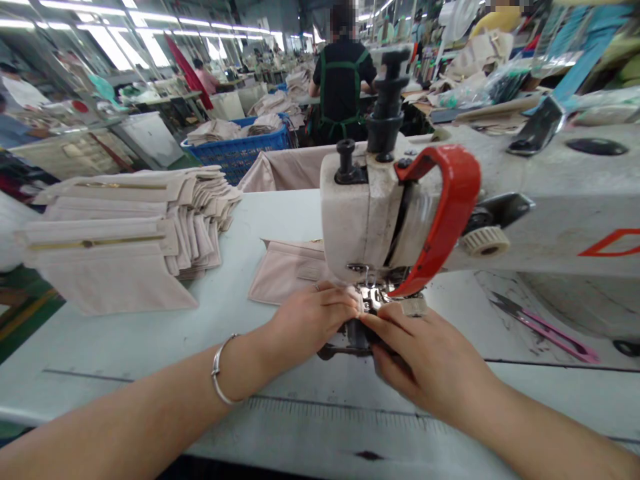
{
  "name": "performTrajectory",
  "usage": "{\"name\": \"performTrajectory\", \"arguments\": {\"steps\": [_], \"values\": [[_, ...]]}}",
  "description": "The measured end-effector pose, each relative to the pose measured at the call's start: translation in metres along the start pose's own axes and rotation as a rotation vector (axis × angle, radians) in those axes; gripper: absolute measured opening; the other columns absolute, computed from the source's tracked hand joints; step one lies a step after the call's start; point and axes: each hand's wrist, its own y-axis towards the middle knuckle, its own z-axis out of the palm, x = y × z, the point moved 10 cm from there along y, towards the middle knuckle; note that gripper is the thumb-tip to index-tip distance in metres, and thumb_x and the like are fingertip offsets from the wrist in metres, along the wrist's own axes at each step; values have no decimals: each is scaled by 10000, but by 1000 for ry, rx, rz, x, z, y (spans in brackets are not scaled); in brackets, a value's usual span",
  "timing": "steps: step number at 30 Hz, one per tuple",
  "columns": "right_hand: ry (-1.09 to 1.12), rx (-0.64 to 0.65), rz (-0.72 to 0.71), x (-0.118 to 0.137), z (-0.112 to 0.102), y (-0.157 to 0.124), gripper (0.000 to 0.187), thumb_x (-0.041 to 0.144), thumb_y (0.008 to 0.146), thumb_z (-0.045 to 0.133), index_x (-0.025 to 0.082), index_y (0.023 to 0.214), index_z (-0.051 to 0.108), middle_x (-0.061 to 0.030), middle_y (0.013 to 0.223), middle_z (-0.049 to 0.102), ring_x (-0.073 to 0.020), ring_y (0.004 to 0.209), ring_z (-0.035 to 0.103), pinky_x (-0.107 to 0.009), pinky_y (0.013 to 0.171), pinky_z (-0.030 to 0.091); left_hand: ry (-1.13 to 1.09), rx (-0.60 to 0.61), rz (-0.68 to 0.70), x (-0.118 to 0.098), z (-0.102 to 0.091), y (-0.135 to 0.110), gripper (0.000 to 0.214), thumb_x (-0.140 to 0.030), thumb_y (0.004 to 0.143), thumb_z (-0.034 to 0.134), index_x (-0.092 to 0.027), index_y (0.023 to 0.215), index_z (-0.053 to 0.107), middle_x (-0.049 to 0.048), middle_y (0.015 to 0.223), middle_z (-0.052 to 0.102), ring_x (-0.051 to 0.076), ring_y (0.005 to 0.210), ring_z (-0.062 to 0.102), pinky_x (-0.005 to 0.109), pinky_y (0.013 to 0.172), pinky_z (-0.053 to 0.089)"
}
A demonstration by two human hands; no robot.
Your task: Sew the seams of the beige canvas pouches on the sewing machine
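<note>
A pale pink fabric pouch (pixel 280 272) with a small stitched patch lies on the sewing machine's bed, its right end passing under the machine head. My left hand (pixel 320 313), a silver bangle on its wrist, presses the pouch's near edge with its fingers closed together. Its fingertips are just left of the metal presser foot (pixel 370 298). From the right, my right hand (pixel 425 360) has its fingers closed at the fabric edge in front of the foot; its index fingertip almost meets my left fingers. The needle point and the fabric under my fingers are hidden.
Left stands a stack of pink zippered fabric panels (pixel 115 267). Above my hands hangs the sewing machine head (pixel 350 220) with a red guard (pixel 460 193). Pink thread snips (pixel 550 330) lie right. Behind are a blue basket (pixel 235 150) and a person in a green apron (pixel 345 87).
</note>
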Motion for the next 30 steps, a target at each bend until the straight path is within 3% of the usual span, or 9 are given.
{"name": "performTrajectory", "arguments": {"steps": [18, 24, 27, 30], "values": [[-23, 11, 47, -5, 1, 4, 394, 230, 877, 518, 142, 1259, 552, -103, 1080, 587, -308, 1000, 530, -504, 858, 488, 157, -85, -67, 37, 2, 10, 143, -204, 929, 572, -213, 937, 714, 21, 938, 711, 200, 906, 652, 319, 810, 533], [-4, -19, 44, -5, -2, 4, 357, 221, 872, 529, 135, 1213, 588, -116, 1076, 599, -304, 1000, 544, -496, 853, 495, 225, 2, -120, 35, 3, 17, 166, -181, 928, 539, -218, 967, 697, 31, 940, 705, 218, 899, 650, 336, 790, 527], [35, -60, 20, -4, -4, 2, 299, 209, 903, 493, 133, 1161, 623, -122, 1053, 619, -291, 1023, 554, -482, 877, 491, 218, 101, -219, 28, 1, 20, 156, -95, 854, 538, -183, 870, 666, 41, 861, 687, 227, 822, 643, 346, 743, 516], [69, -97, -43, 2, -8, 1, 324, 172, 909, 469, 121, 1198, 606, -125, 1122, 627, -276, 1075, 544, -452, 898, 487, 61, 225, -327, 22, 3, 16, 176, -34, 737, 525, -174, 795, 614, 13, 765, 641, 183, 700, 610, 276, 622, 472]]}}
